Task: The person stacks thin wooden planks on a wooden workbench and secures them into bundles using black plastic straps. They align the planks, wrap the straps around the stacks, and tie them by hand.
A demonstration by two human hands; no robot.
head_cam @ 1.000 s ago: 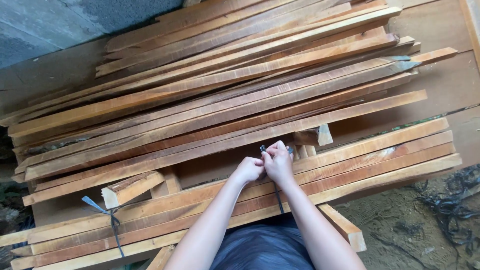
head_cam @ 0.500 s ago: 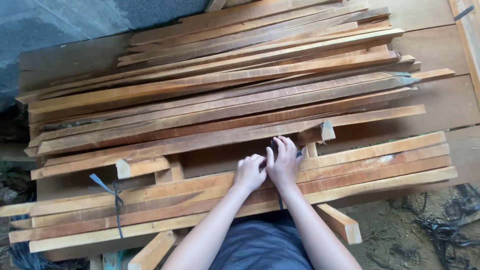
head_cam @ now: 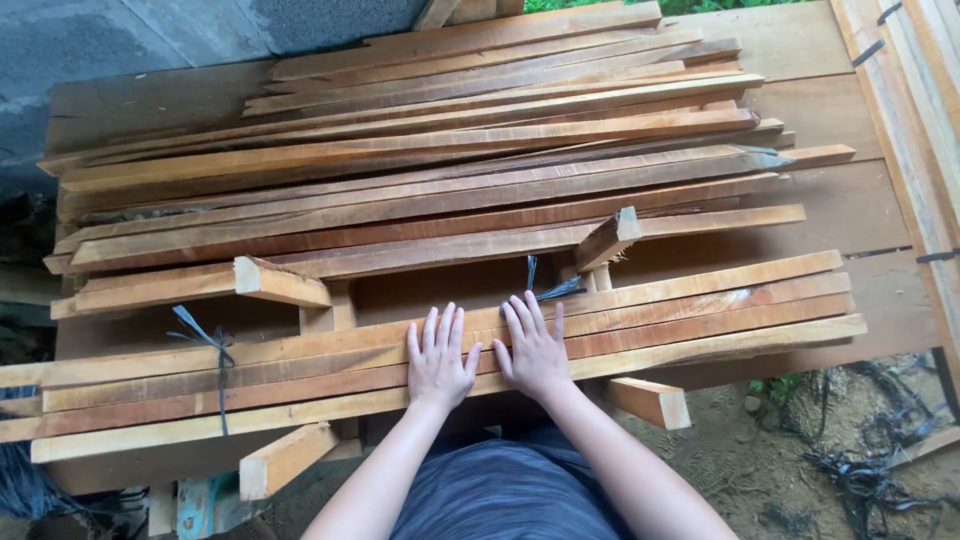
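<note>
Wooden slat bundle point(head_cam: 640, 325) under flat hands; plank table point(head_cam: 860, 200), concrete wall point(head_cam: 120, 35).

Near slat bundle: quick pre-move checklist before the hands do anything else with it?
1. Left hand flat on the near slat bundle, fingers spread: ok.
2. Right hand flat on the same bundle, beside the left: ok.
3. Grey strap at the left end is around the slats: ok.
4. Centre strap: loose ends stick up behind the right hand; whether it is tied, cannot tell.
5. Bundle support: slats rest on short cross blocks, ends overhanging: ok, though stability cannot be judged.
6. Slat ends even: right ends are staggered: not ok.
</note>
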